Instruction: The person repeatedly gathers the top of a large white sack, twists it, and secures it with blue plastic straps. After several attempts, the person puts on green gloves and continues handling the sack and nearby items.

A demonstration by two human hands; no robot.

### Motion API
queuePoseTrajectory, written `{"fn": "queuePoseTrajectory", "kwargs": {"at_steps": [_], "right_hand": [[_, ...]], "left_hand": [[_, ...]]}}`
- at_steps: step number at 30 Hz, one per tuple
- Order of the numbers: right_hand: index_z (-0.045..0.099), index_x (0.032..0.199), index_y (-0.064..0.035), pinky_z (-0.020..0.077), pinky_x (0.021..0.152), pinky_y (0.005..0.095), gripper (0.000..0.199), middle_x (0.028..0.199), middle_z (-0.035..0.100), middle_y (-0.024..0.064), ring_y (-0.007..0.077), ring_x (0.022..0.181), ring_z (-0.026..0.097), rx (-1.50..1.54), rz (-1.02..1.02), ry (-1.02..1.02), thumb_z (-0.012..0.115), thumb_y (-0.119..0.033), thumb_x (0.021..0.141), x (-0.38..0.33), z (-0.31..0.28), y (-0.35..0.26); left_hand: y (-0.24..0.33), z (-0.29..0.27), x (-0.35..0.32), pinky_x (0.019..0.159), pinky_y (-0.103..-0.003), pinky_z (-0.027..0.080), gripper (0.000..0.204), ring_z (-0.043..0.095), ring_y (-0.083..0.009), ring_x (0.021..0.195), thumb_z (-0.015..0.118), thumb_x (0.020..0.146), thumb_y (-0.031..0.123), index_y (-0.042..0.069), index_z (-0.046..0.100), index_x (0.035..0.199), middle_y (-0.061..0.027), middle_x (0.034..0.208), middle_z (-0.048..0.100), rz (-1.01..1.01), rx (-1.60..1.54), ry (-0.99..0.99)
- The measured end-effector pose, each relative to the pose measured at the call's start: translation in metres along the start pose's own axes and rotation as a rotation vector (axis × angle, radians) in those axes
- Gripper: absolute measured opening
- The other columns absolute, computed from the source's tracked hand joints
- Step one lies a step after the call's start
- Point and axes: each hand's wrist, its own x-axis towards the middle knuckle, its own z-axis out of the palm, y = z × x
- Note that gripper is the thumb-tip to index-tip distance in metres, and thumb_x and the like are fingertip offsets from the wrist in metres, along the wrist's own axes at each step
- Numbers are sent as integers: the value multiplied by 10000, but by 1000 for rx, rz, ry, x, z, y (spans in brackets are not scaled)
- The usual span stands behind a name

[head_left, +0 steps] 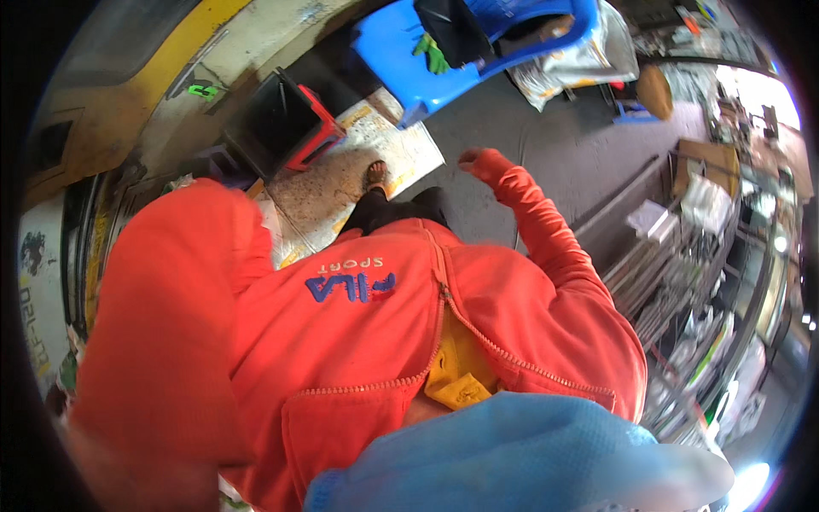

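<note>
My right hand hangs beside my body over the grey floor, its fingers loosely bent and nothing visible in them. The orange-red sleeve reaches down to the knuckles. My left arm is bent up close at the left, blurred in its lower part, and its hand is out of view. Ahead of my right hand stands a blue plastic chair bearing a black bin and a green glove. A stained, pale flat sheet lies under my sandalled foot.
Left of the chair, a black crate rests against a red stool. White sacks are heaped behind the chair. Long metal bars and an open cardboard box crowd the right side. A yellow-and-white wall runs along the left.
</note>
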Motion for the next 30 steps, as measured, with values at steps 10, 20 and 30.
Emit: {"fn": "queuePoseTrajectory", "kwargs": {"at_steps": [10,20,30], "right_hand": [[466,1184,-37,434,874,394,612,1111,547,195,334,1062,513,-104,220,665,681,-296,672,330,-187,127],[462,1167,-7,442,832,346,470,996,603,168,289,918,579,236,-104,287,616,-70,728,255,-188,78],[447,1188,-47,463,774,368,539,1071,541,120,268,905,552,216,-328,-126,653,-285,751,304,-99,73]], "left_hand": [[-32,-23,-378,835,-312,391,323,515,-205,938,596,793,115,33,520,1096,-93,1081,536,-1371,784,-500],[20,35,-529,741,-259,472,349,592,-152,834,679,768,201,13,544,1029,-87,939,611,-1949,685,302],[154,-41,-613,725,-317,482,398,599,-191,786,693,706,210,16,564,1029,-100,891,621,-2072,832,1028]]}}
